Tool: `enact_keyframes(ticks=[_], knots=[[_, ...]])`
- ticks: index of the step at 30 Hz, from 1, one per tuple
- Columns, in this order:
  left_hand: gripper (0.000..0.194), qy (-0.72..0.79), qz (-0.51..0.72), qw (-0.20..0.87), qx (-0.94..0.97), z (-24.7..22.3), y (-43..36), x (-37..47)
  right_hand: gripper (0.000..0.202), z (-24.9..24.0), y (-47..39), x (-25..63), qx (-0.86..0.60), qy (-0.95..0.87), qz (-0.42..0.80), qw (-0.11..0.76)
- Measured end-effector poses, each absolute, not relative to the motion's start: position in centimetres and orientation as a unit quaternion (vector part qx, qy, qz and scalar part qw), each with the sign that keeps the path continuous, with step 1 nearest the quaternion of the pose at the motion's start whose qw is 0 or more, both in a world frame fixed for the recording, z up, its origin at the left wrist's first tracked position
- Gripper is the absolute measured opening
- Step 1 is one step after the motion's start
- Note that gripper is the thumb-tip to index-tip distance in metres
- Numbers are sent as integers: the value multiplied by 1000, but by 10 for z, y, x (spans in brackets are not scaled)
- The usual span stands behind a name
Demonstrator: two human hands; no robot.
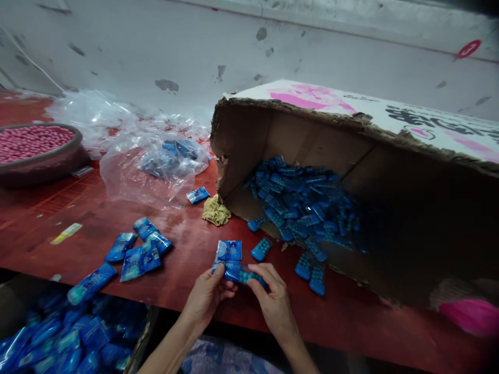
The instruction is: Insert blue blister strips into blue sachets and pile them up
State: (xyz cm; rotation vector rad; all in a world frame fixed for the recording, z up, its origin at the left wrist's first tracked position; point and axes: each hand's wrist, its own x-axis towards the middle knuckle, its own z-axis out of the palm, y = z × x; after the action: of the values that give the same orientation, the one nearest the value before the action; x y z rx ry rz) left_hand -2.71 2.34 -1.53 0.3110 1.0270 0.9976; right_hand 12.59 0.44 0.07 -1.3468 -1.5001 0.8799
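Note:
Near the table's front edge, my left hand (210, 291) pinches a blue printed packet (231, 270) between thumb and fingers. My right hand (273, 293) closes on a small blue pack of turquoise beads (248, 276), which lines up with the packet's right end. How far the pack sits inside the packet I cannot tell. A flat blue printed wrapper (230, 250) lies just beyond my fingers. Close to my right hand are a loose bead pack (261, 249) and several others. Left of my hands lie several blue packets (141, 261) in a loose group.
A torn cardboard box (237, 150) on its side holds a heap of bead packs (300, 197). Yellow rubber bands (216, 210), a clear plastic bag (156, 171) and a bowl of pink beads (74, 150) stand farther back. Blue packets (66, 337) fill a container below left.

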Motion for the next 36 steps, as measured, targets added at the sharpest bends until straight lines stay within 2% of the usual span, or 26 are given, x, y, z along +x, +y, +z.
enact_keyframes(ticks=[6,11,15,19,22,25,30,36], knots=[[26,477,472,713,205,-17,25,-27,18,-6,3,122,-588,-553,392,441],[24,446,459,759,120,-15,22,-19,15,-18,-4,107,-582,-587,324,459],[15,438,448,775,84,-11,22,-21,32,-12,-10,103,-547,-644,317,431],[16,414,409,807,99,-10,27,-35,44,-4,-8,118,-496,-639,446,382],[26,397,384,825,122,-9,29,-42,58,-9,-1,127,-481,-584,518,400],[26,372,375,838,136,-9,30,-42,65,-14,5,128,-482,-559,527,421],[20,366,382,836,146,-10,32,-40,54,-9,3,125,-475,-551,532,434],[11,394,409,816,106,-11,29,-37,27,-16,3,118,-472,-462,575,483]])
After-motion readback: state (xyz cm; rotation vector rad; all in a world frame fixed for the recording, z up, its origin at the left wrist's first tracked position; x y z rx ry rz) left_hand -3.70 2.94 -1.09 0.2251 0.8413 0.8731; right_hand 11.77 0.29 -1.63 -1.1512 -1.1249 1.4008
